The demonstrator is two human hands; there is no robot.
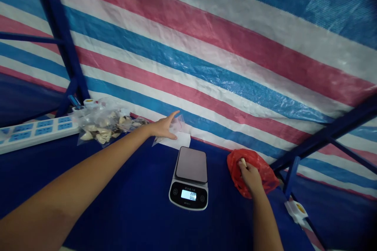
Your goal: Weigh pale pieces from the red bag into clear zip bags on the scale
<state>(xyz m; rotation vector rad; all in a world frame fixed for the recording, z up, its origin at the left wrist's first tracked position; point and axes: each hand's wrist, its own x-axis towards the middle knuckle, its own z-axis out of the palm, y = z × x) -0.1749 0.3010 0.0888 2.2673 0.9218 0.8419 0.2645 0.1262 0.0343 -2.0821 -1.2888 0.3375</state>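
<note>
My left hand (163,126) reaches far forward and its fingers pinch a small clear plastic bag (178,124) lying on a white sheet (182,140) behind the scale. A small digital kitchen scale (190,177) with nothing on its platform stands in the middle of the blue surface, its display lit. My right hand (250,175) is inside a red plastic bag (266,172) to the right of the scale, fingers closed on a small pale piece (243,162).
A clear bag of pale wedge-shaped pieces (101,127) lies at the left. A white power strip (32,129) runs along the far left. Dark blue frame bars (63,39) stand left and right (326,133). A striped tarp wall (206,47) backs the surface.
</note>
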